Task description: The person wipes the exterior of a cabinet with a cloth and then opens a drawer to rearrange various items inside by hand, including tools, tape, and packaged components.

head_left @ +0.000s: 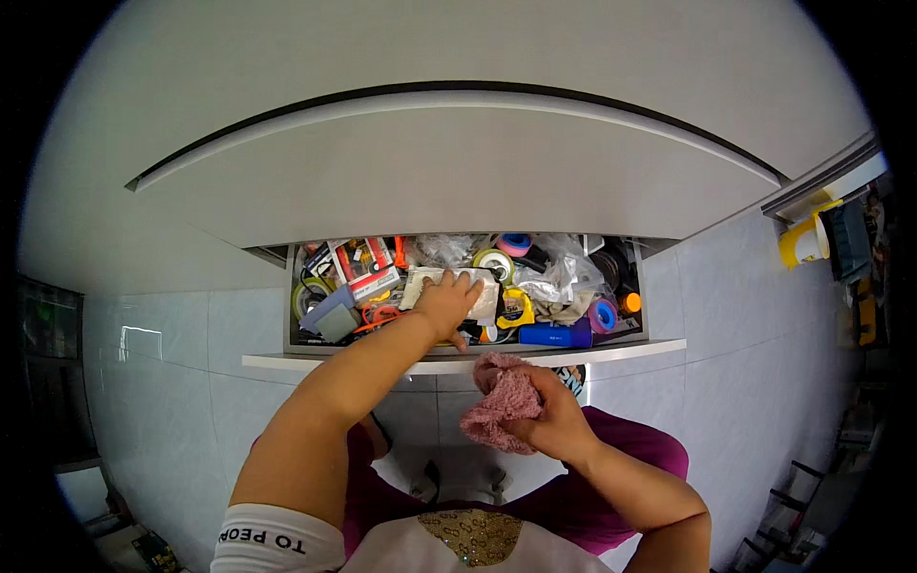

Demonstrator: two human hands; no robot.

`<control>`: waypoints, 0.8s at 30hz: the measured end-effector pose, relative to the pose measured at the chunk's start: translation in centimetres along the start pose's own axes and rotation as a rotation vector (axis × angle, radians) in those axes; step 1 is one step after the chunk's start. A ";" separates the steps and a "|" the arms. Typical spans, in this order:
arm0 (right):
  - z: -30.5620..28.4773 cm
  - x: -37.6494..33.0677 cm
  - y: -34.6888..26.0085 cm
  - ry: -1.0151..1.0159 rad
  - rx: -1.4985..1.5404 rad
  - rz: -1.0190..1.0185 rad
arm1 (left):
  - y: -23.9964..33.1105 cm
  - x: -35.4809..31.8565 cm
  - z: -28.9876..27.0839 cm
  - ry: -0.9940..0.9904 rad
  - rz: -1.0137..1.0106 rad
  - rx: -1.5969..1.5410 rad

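Left hand [447, 304]: fingers spread flat on white packet [482, 296], long axis left-right, in crowded open drawer [458, 361], hemmed by clutter. Right hand [549, 420]: clenched around pink cloth [501, 401], free before drawer front.

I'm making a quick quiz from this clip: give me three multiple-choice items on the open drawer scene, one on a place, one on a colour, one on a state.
1. Where does the left hand rest?
A on a pale flat packet in the drawer
B on the floor
C on the countertop

2. What colour is the cloth?
A green
B pink
C black

3. How does the right hand stand?
A open and empty
B shut on the cloth
C inside the drawer

Answers: 1 A, the palm lies on the packet in the drawer; 2 B, it is pink; 3 B, fingers grip the bunched cloth.
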State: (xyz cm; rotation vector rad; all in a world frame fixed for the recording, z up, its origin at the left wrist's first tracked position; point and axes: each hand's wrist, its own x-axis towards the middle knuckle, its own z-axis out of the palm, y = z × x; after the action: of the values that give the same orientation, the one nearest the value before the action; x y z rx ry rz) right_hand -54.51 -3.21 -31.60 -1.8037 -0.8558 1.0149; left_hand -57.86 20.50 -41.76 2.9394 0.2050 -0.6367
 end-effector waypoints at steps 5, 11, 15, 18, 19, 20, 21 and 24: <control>-1.7 1.1 -0.1 -0.014 -0.129 -0.049 | -3.9 0.3 2.8 0.168 0.031 -0.165; -2.5 1.7 0.2 -0.002 -0.057 -0.079 | -6.3 -1.9 0.2 0.285 -0.117 -0.773; -2.9 2.1 -1.1 -0.075 -0.075 -0.096 | -4.8 -6.1 -2.6 0.314 -0.097 -1.525; -2.6 2.4 -0.7 -0.113 0.226 -0.043 | -1.0 -9.3 -5.7 0.347 -0.203 -1.866; -2.1 2.3 -1.2 -0.082 0.506 0.216 | 0.1 -10.4 -6.3 0.381 -0.215 -2.009; -2.1 2.4 -2.0 -0.100 0.419 0.245 | 0.9 -11.4 -6.6 0.370 -0.255 -2.095; -2.2 2.6 -2.7 -0.117 0.332 0.272 | 2.0 -12.7 -7.7 0.333 -0.276 -2.163; -0.3 2.8 -2.9 0.109 0.129 -0.098 | 4.5 -15.4 -8.0 0.402 -0.217 -2.071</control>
State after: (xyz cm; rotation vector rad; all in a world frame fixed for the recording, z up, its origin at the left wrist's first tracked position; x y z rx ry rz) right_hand -53.43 0.13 -29.66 -1.6762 -0.7860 0.8812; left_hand -67.84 15.69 -27.70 0.9549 0.6581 0.2334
